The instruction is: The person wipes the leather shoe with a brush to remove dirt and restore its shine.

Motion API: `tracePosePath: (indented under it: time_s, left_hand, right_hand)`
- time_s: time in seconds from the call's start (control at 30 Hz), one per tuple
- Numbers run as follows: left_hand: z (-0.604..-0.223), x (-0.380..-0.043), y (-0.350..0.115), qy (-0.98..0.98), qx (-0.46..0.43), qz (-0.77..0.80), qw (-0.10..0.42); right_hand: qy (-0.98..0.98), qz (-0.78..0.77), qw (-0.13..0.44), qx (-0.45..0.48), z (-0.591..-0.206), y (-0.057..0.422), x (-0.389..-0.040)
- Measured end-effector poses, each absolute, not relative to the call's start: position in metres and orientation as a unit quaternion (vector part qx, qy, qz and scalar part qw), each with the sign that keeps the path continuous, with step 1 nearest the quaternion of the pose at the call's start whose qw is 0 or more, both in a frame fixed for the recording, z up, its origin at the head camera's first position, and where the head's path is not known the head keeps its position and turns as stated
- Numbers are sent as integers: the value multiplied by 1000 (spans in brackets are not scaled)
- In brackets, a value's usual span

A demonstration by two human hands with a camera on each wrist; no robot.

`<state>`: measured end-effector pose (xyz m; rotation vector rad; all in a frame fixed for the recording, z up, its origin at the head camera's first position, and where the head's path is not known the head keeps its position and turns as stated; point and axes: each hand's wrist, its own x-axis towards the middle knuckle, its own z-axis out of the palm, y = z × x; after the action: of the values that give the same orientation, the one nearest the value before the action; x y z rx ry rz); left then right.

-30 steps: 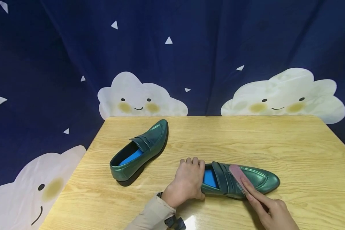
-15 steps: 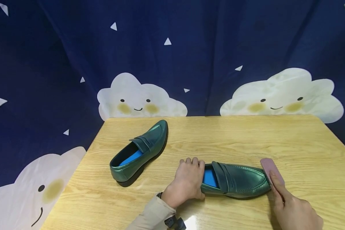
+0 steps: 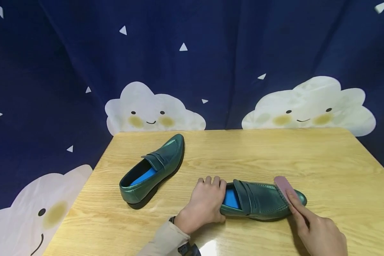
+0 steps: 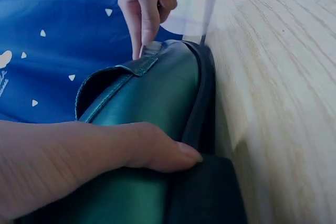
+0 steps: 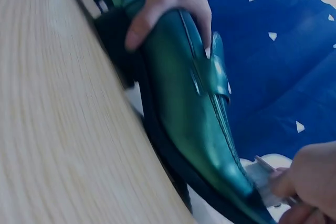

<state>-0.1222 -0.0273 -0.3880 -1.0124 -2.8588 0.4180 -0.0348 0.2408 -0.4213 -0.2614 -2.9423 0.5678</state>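
Observation:
A green loafer [image 3: 262, 201] with a blue insole lies on the table, toe to the right. My left hand [image 3: 206, 201] grips its heel end; in the left wrist view the thumb [image 4: 157, 148] presses along the shoe's side. My right hand [image 3: 321, 227] holds a pink brush [image 3: 284, 186] by its back, bristles down on the loafer's toe area. The right wrist view shows the brush [image 5: 262, 179] against the upper near the toe. The matching loafer [image 3: 155, 170] stands apart at the left, toe pointing to the back, touched by neither hand.
The light wooden table [image 3: 230, 153] ends at a dark blue curtain [image 3: 217, 71] printed with white clouds and triangles. A beige sleeve [image 3: 166, 240] and a dark strap with a wrist device [image 3: 188, 249] are on the left arm.
My right hand carried the brush from the vamp out to the toe tip, then slightly back left. The left hand keeps its grip on the heel. The view shifts slightly.

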Motion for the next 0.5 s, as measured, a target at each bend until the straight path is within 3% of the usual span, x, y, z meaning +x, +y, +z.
tracePosePath:
  time_s: [0.13, 0.3, 0.5]
  left_hand:
    - [-389, -126, -34, -924, -347, 142, 80]
    - [-392, -139, -33, -909, -360, 152, 144]
    - [-395, -151, -24, -907, -360, 141, 164]
  right_hand:
    - [-972, 182, 117, -97, -422, 248, -39]
    - [-971, 185, 119, -95, -421, 258, -46]
    - [-975, 190, 100, -54, -422, 256, -47]
